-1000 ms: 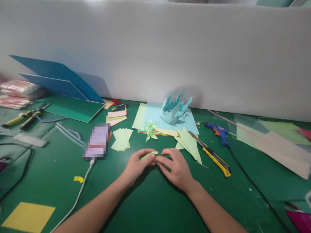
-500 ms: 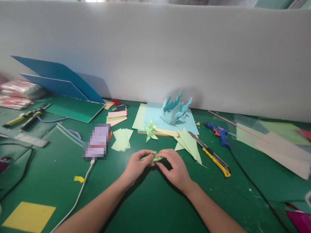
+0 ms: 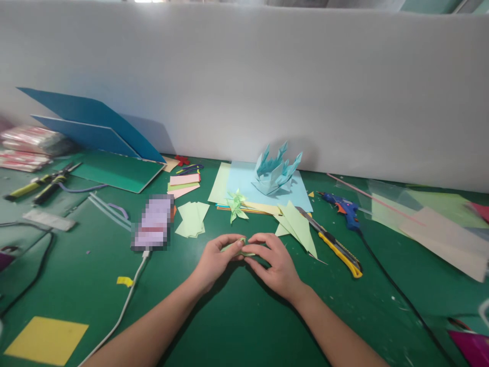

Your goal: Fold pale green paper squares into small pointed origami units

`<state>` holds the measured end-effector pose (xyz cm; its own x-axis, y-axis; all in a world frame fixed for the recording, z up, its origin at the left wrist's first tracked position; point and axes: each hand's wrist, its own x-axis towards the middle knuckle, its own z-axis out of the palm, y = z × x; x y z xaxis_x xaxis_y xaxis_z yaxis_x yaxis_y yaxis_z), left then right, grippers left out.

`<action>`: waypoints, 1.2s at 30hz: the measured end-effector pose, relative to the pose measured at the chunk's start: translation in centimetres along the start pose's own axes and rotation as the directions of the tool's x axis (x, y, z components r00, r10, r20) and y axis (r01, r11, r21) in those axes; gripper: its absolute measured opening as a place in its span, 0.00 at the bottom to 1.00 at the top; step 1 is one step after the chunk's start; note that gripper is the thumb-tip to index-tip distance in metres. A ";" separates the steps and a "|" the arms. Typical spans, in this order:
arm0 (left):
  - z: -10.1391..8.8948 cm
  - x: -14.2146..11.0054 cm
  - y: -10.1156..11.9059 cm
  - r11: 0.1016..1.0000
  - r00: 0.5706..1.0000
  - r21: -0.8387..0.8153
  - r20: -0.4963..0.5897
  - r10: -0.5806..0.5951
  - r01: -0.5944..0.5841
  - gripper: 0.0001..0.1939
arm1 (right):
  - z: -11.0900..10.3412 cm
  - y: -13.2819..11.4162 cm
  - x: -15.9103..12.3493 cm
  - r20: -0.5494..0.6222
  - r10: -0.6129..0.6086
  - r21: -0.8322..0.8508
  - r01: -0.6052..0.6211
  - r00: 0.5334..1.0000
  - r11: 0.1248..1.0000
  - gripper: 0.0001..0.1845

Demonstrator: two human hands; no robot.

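Observation:
Between my hands is a small folded piece of light green paper (image 3: 249, 253), mostly covered by fingers. My left hand (image 3: 218, 257) pinches it between thumb and fingers. My right hand (image 3: 273, 262) meets its right end, with the index and middle fingers over it and the thumb below. Just beyond them lies a green paper flower (image 3: 237, 205) with pointed petals. A fan of cut green paper pieces (image 3: 191, 220) rests to the left, and pointed green sheets (image 3: 297, 227) lie to the right.
A yellow utility knife (image 3: 340, 253) and a blue glue gun (image 3: 347, 210) with a black cord lie right. Behind stands a blue folded-paper piece (image 3: 277, 171) on stacked sheets. Left are a blurred-out purple phone (image 3: 153, 223) on a white cable (image 3: 128, 306), pliers (image 3: 53, 184) and a yellow sheet (image 3: 48, 340).
My right fingers have shifted over the folded green paper, so less of it shows. The left hand keeps its pinch, nearly still.

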<state>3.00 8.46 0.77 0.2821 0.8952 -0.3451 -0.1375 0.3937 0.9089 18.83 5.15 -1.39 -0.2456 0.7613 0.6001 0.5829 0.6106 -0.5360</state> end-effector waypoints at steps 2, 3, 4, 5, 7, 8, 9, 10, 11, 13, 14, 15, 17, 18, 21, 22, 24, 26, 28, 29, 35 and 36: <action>0.0 0.0 0.0 1.000 1.000 -0.001 -0.006 -0.001 0.001 0.18 | 0.1 0.0 0.0 -0.038 0.052 0.041 -0.050 0.998 0.998 0.10; 0.0 0.0 0.0 1.000 1.000 0.003 -0.006 -0.005 0.005 0.18 | 0.2 0.0 0.1 -0.067 0.089 0.059 -0.085 0.994 0.995 0.10; 0.0 -0.1 0.0 1.000 1.000 0.009 -0.008 -0.010 0.010 0.18 | 0.2 0.0 0.1 -0.096 0.127 0.074 -0.120 0.987 0.990 0.09; 0.1 -0.1 0.0 1.000 1.000 0.017 -0.010 -0.015 0.015 0.18 | 0.3 0.0 0.1 -0.114 0.160 0.085 -0.151 0.980 0.985 0.08; 0.1 -0.1 0.0 0.999 1.000 0.030 -0.022 -0.017 0.017 0.17 | 0.4 0.1 0.2 -0.103 0.200 0.101 -0.190 0.974 0.977 0.04; 0.1 0.0 0.0 0.999 1.000 0.034 -0.024 -0.018 0.018 0.17 | 0.4 0.1 0.2 -0.081 0.209 0.108 -0.200 0.975 0.974 0.02; 0.1 0.0 0.0 0.999 1.000 0.036 -0.022 -0.019 0.020 0.17 | 0.4 0.2 0.2 -0.060 0.215 0.116 -0.207 0.975 0.971 0.01; 0.1 0.0 0.0 0.999 1.000 0.038 -0.019 -0.020 0.020 0.18 | 0.4 0.2 0.2 -0.044 0.221 0.127 -0.215 0.974 0.968 0.01; 0.1 -0.1 0.0 0.999 1.000 0.038 -0.014 -0.020 0.021 0.18 | 0.4 0.2 0.2 -0.034 0.229 0.140 -0.223 0.973 0.965 0.02; 0.1 -0.1 0.0 0.999 1.000 0.035 -0.002 -0.018 0.018 0.18 | 0.4 0.2 0.2 -0.030 0.244 0.163 -0.236 0.969 0.958 0.03; 0.1 -0.1 0.0 0.999 1.000 0.031 0.002 -0.020 0.019 0.18 | 0.5 0.2 0.2 -0.033 0.249 0.171 -0.240 0.968 0.956 0.03; 0.1 -0.1 0.0 0.999 1.000 0.028 0.007 -0.024 0.023 0.18 | 0.5 0.2 0.1 -0.037 0.253 0.177 -0.242 0.967 0.954 0.04; 0.1 -0.2 -0.1 0.999 0.999 0.022 0.020 -0.036 0.035 0.18 | 0.5 0.2 0.1 -0.047 0.254 0.181 -0.242 0.966 0.953 0.04; 0.0 -0.2 -0.1 0.999 0.999 0.019 0.024 -0.041 0.040 0.18 | 0.4 0.1 0.1 -0.054 0.250 0.178 -0.237 0.967 0.955 0.05; 0.0 -0.2 -0.3 0.999 0.998 -0.004 0.032 -0.044 0.044 0.18 | 0.4 0.1 0.2 -0.072 0.229 0.163 -0.215 0.971 0.963 0.05; 0.0 -0.3 -0.3 0.999 0.998 -0.022 0.038 -0.047 0.048 0.18 | 0.4 0.0 0.2 -0.076 0.226 0.161 -0.212 0.971 0.964 0.05; 0.1 -0.3 -0.2 0.996 0.997 -0.062 0.056 -0.055 0.058 0.18 | 0.3 0.0 0.2 -0.081 0.228 0.163 -0.213 0.970 0.963 0.05; 0.2 -0.4 -0.1 0.993 0.995 -0.094 0.076 -0.062 0.069 0.18 | 0.3 -0.1 0.3 -0.089 0.232 0.164 -0.216 0.969 0.963 0.05; 0.4 -0.5 0.0 0.991 0.995 -0.110 0.081 -0.066 0.075 0.17 | 0.3 -0.1 0.3 -0.093 0.222 0.158 -0.205 0.971 0.966 0.05; 0.4 -0.6 0.1 0.990 0.995 -0.116 0.076 -0.068 0.076 0.16 | 0.4 -0.2 0.3 -0.092 0.211 0.153 -0.196 0.973 0.969 0.06; 0.7 -0.6 0.1 0.991 0.998 -0.119 0.038 -0.050 0.055 0.09 | 0.5 -0.5 0.3 -0.078 0.164 0.127 -0.153 0.983 0.980 0.05; 0.7 -0.6 0.0 0.993 0.998 -0.112 0.038 -0.045 0.049 0.09 | 0.5 -0.5 0.3 -0.077 0.166 0.126 -0.156 0.983 0.980 0.05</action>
<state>3.52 7.76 1.11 0.3238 0.8681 -0.3762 -0.2288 0.4577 0.8592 18.06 5.17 -1.25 -0.0850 0.8333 0.5463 0.5117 0.5069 -0.6936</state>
